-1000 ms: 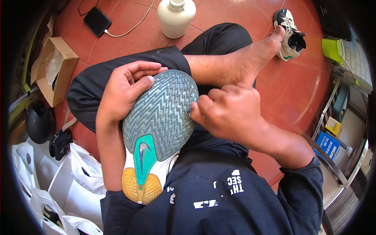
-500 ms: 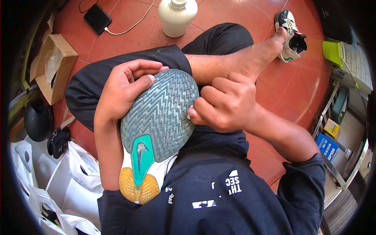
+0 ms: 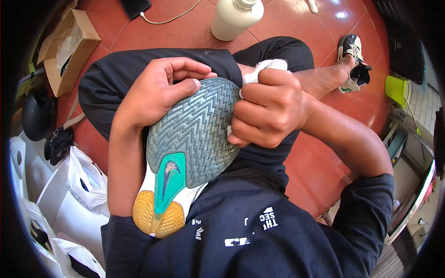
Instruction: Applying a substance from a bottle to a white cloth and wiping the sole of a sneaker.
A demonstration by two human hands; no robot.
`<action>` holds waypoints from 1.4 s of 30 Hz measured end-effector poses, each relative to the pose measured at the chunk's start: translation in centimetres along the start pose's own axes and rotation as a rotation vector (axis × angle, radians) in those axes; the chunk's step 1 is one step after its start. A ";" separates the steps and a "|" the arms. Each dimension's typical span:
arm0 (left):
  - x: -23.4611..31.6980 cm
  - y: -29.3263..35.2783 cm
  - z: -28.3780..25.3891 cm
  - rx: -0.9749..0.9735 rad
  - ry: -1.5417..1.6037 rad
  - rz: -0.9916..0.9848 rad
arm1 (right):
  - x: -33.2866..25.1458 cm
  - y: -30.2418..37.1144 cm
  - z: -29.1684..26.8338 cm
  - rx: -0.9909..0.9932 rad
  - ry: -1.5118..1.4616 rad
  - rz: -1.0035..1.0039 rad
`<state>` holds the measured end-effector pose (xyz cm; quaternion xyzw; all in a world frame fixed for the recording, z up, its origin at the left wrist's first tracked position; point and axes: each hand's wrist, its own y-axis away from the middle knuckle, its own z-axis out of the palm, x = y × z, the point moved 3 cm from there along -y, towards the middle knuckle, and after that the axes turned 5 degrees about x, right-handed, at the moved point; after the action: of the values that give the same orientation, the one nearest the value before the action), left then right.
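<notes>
A sneaker (image 3: pixel 199 125) lies sole-up on my lap, its toe pointing away from me. The sole has a grey-green zigzag tread, a teal middle and a yellow heel. My left hand (image 3: pixel 155 95) grips it at the toe's left side, thumb pressed on the tread and fingers bent over the tip. My right hand (image 3: pixel 271 109) is closed around a crumpled white cloth (image 3: pixel 273 64), which sticks out above the fist and shows at the fingertips. Those fingertips meet the sole's right edge. The upper of the sneaker is mostly hidden underneath.
Beyond my bare foot sits another sneaker (image 3: pixel 350 46). A white bottle (image 3: pixel 235 21) stands on the red tiles ahead, with a phone (image 3: pixel 134 5) on a cable nearby. At left are a cardboard box (image 3: pixel 88 39) and white plastic bags (image 3: pixel 88 185); a green bucket (image 3: pixel 396 90) is at right.
My right fist has turned and risen slightly, bringing the white cloth into sight above it. The sneaker stays on my lap under my left hand. The view has shifted a little.
</notes>
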<state>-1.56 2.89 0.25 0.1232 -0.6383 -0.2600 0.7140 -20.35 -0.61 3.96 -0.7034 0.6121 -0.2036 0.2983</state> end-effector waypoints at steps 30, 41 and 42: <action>-0.2 0.1 0.0 0.001 0.065 -0.021 | 0.3 -0.1 -0.2 -0.119 -0.197 0.384; 0.1 0.1 0.1 -0.005 0.062 -0.012 | -2.5 -0.5 -2.3 -0.493 -0.075 0.944; 0.1 0.0 0.1 -0.008 0.063 -0.011 | -2.5 -0.9 -2.3 -0.493 -0.072 0.945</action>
<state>-1.63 2.87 0.41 0.1320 -0.6138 -0.2625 0.7328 -21.62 1.51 6.44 -0.4070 0.8812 0.1270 0.2043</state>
